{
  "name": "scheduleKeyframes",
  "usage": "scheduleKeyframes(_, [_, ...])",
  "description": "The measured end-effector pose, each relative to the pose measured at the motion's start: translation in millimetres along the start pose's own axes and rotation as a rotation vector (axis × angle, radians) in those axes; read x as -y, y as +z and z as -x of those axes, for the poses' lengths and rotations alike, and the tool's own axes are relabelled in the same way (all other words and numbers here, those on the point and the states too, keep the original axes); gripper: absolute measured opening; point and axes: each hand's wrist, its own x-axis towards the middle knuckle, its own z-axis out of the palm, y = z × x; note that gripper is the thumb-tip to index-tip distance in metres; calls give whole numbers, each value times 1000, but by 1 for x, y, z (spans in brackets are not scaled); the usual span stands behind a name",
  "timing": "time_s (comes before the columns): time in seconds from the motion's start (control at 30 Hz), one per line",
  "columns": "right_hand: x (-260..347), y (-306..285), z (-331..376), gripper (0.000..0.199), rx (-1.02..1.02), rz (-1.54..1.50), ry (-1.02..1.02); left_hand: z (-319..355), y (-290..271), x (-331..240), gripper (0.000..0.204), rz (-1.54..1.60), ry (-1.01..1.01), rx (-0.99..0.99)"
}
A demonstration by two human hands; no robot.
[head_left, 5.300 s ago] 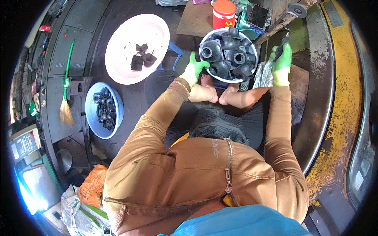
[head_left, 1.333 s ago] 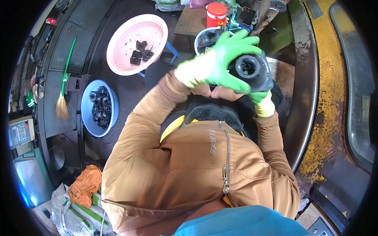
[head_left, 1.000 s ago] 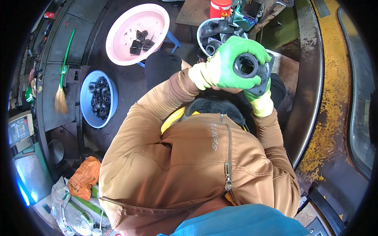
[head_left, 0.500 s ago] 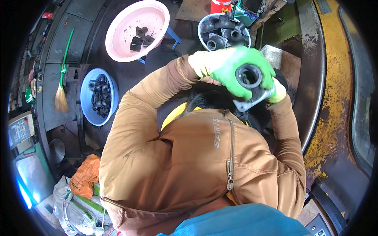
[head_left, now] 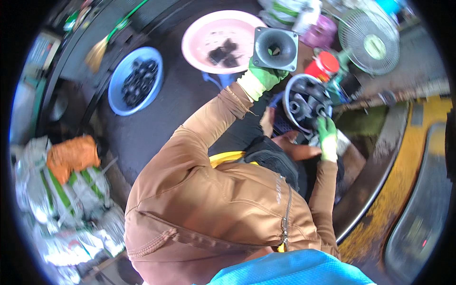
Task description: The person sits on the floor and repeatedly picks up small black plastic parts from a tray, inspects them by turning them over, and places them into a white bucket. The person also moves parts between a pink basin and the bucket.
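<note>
My left hand [head_left: 266, 76], in a green glove with a pale cuff, is raised and holds a black plastic horn [head_left: 275, 49]. Its square flange and round flared mouth face up toward me, and most of my fingers are hidden beneath it. Lower and to the right, my gloved right hand [head_left: 327, 133] reaches to the near rim of a pale basin [head_left: 287, 102] filled with black horns [head_left: 306, 97]. The fingertips close on the tube end of one horn [head_left: 321, 110] there; blur softens this grip.
A pink basin [head_left: 194, 40] with a few dark pieces stands on a blue stool [head_left: 213, 78]. Left of it is a blue basin [head_left: 114, 90] of black parts. A red container [head_left: 324, 65] and a fan [head_left: 370, 42] stand beyond the pale basin. Sacks [head_left: 57, 190] lie at lower left.
Both hands were together around one horn. Now my left hand has it farther up and left, flange turned upward, while my right hand has let go and moved to the pale basin. The view has turned.
</note>
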Motion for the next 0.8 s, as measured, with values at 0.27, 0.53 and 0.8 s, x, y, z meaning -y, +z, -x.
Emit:
scheduleKeyframes(0.27, [-22,-1,25,37,162,-1065,604,169,-225,58,36,532,-1281,-1262])
scheduleKeyframes(0.53, [-6,5,11,39,121,-1179,677,135,-413,45,18,-1970,-881,220])
scheduleKeyframes(0.8, [-58,-6,11,36,-104,-1483,604,-7,-199,55,31,311,-465,37])
